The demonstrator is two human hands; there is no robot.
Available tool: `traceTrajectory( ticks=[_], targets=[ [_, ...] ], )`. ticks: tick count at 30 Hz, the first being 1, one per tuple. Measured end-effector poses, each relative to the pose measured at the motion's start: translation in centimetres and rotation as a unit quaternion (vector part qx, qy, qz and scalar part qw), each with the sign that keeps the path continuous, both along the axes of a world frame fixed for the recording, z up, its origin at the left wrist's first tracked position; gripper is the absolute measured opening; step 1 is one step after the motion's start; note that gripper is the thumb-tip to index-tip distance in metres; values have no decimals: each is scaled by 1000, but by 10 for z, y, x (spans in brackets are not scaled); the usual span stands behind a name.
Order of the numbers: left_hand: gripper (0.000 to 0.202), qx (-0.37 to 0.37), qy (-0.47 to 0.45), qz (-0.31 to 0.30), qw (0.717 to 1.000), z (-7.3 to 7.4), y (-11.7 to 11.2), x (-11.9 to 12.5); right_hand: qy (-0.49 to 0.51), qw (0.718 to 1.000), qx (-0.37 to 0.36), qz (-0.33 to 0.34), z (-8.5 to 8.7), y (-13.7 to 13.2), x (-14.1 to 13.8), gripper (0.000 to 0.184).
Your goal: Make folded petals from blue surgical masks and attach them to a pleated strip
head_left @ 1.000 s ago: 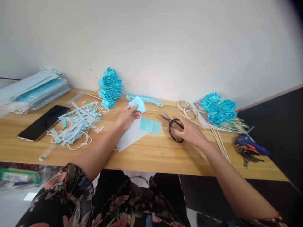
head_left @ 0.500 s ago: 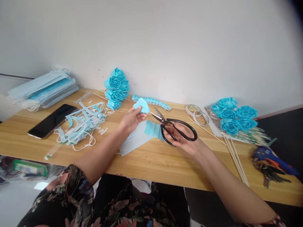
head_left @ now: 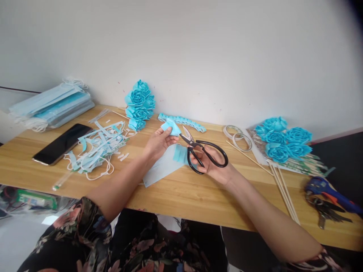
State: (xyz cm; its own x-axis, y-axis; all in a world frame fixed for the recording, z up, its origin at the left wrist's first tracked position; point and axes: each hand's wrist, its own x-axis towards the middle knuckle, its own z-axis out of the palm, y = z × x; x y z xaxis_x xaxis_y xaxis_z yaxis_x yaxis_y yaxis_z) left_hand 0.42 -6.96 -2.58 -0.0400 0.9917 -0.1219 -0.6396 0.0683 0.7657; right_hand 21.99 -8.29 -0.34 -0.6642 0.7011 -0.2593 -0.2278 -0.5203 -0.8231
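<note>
Our left hand point(head_left: 157, 143) pinches one small folded light-blue fabric piece point(head_left: 171, 127) between thumb and fingertips; our right hand point(head_left: 215, 170) is curled through the loops of one pair of black-handled steel scissors point(head_left: 193, 144), blades parted against that piece, just right of the left hand. Beneath both hands lies one flat pale-blue sheet point(head_left: 160, 169); beyond the right hand sit two clear tape rolls point(head_left: 236, 136); left of the left hand, one black phone point(head_left: 62, 143).

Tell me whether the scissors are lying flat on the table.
No, the right hand holds the black scissors up off the table, blades open toward the folded blue piece in the left hand.
</note>
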Motion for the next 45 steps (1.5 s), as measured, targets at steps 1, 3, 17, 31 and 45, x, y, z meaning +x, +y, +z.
traceTrajectory(
  ticks=[1,3,17,31,45],
  targets=[
    [10,3,5,4,1000,1,-1,0,5,1000,-3,13,-1,0,-1,42],
    [14,10,12,11,1000,3,-2,0,9,999,0,34,0,1,-3,42],
    [21,32,54,17,998,-1,-1,0,8,996,67,49,-12,11,-8,45],
    [24,17,77,-32,996,-2,-4,11,41,997,55,-28,-18,-4,-14,48],
    [26,31,83,-34,995,-1,-4,8,35,996,50,-59,-19,-6,-17,47]
  ],
)
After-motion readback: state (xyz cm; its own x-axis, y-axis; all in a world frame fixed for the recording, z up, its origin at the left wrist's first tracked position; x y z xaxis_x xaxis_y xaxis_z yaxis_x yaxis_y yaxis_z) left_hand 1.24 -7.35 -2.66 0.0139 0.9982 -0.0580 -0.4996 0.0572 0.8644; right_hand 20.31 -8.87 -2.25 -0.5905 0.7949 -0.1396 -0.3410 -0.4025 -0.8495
